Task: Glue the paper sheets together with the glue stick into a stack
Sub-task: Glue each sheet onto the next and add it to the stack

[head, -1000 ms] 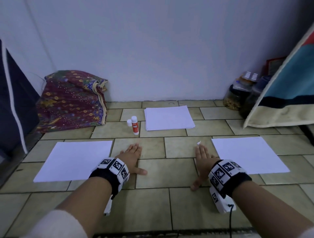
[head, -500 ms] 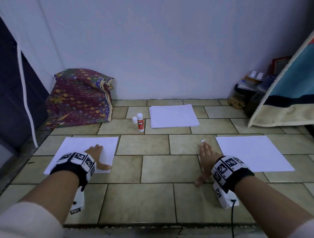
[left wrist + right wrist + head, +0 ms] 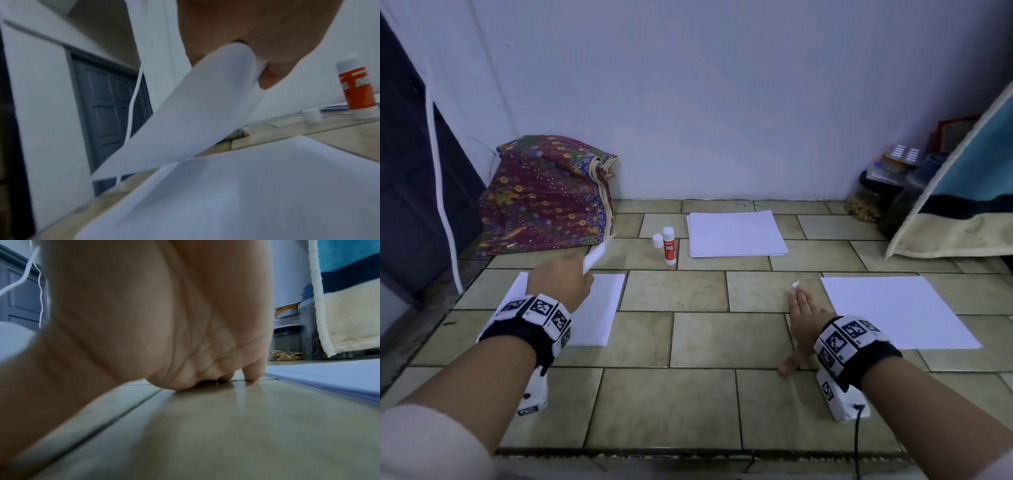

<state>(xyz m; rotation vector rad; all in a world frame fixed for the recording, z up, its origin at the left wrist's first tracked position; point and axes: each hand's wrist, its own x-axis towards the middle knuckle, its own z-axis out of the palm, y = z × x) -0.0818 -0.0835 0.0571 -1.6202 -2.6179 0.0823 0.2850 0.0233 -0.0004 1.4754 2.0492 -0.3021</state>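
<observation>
Head view: we see our left hand [image 3: 561, 286] raised over the left sheet [image 3: 599, 308], thumb and fingers pinching its far corner so the corner curls upward.
Left wrist view: we see the lifted corner [image 3: 185, 116] bending in a soft arc above the part of the same paper that lies flat; the picture is blurred, so we cannot tell whether one sheet or several are in the pinch.
Right hand: our right hand [image 3: 803, 308] lies flat on the tiled floor [image 3: 722, 342], fingers straight and together, holding nothing, just beside the right sheet [image 3: 893, 308] without touching it.
Paper pile: a neat pile [image 3: 736, 233] sits at the far centre, near the wall.
Glue stick: the glue stick [image 3: 668, 246] stands upright just left of the pile, its cap [image 3: 657, 241] off and standing beside it.
Handling: we judge the paper very light and limp; it droops from any single hold, creases easily and could slide on smooth tile.
Where to hold: we judge a corner or short edge best, with the second hand supporting the opposite edge for carrying.
Glue stick handling: we judge it light, rigid and easy to tip, so we would grasp it round the barrel.
</observation>
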